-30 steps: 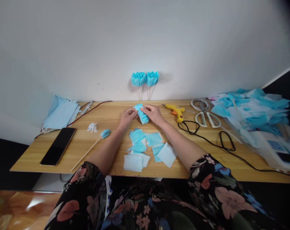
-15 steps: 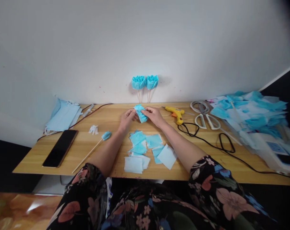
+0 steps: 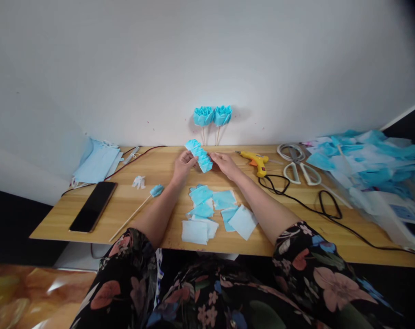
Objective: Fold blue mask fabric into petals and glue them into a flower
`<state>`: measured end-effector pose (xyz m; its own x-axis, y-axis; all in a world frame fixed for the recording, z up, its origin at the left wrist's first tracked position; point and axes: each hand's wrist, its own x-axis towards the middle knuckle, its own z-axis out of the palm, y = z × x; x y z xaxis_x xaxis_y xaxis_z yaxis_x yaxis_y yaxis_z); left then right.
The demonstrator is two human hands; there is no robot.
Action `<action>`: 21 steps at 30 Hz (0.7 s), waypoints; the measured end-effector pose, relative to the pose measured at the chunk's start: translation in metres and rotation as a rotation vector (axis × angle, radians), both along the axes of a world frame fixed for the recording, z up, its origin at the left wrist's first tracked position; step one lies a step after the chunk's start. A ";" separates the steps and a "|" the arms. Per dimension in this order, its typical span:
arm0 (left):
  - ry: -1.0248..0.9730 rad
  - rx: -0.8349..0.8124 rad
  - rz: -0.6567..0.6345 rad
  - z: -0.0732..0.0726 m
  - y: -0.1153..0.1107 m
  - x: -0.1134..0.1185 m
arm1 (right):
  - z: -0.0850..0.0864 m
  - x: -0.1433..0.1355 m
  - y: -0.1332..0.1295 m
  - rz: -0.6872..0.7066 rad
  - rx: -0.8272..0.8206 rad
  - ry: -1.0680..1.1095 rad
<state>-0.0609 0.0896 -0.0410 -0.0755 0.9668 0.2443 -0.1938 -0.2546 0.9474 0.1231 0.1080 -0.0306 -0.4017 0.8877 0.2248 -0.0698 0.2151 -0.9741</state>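
A light-blue piece of mask fabric (image 3: 199,154), crinkled in pleats, is stretched out slantwise above the table. My left hand (image 3: 185,165) pinches its lower left side, thumb on the front. At its right end is my right hand (image 3: 224,163), with closed fingertips on the edge; the fingers behind are partly hidden. Below my hands lie loose blue fabric squares (image 3: 200,195) and paler ones (image 3: 243,222). Left of my left forearm rests a thin wooden stick with a small blue bud (image 3: 156,190) on its end. Two blue fabric flowers (image 3: 203,116) on sticks stand against the wall.
To the right are a yellow glue gun (image 3: 257,162) with a black cord, white-handled scissors (image 3: 301,173) and a heap of blue and white scraps (image 3: 365,155). On the left lie a phone (image 3: 93,207), stacked face masks (image 3: 97,161) and a small white scrap (image 3: 139,182).
The crinkled fabric has gone from bunched between both hands to spread out, showing its row of pleats. My right hand has drawn slightly rightward. The whole view has shifted a little.
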 end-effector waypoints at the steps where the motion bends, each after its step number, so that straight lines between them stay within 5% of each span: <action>1: -0.004 -0.001 0.008 0.000 0.000 -0.001 | 0.001 0.000 -0.001 0.024 -0.017 -0.011; 9: 0.022 -0.033 -0.078 -0.002 -0.001 0.004 | 0.005 0.001 -0.003 -0.127 0.023 -0.110; 16: 0.044 0.011 -0.152 -0.002 0.002 0.006 | 0.007 0.001 -0.005 -0.132 0.075 -0.192; 21: 0.016 0.016 -0.133 -0.004 0.004 0.001 | 0.008 0.003 -0.003 -0.031 0.033 -0.027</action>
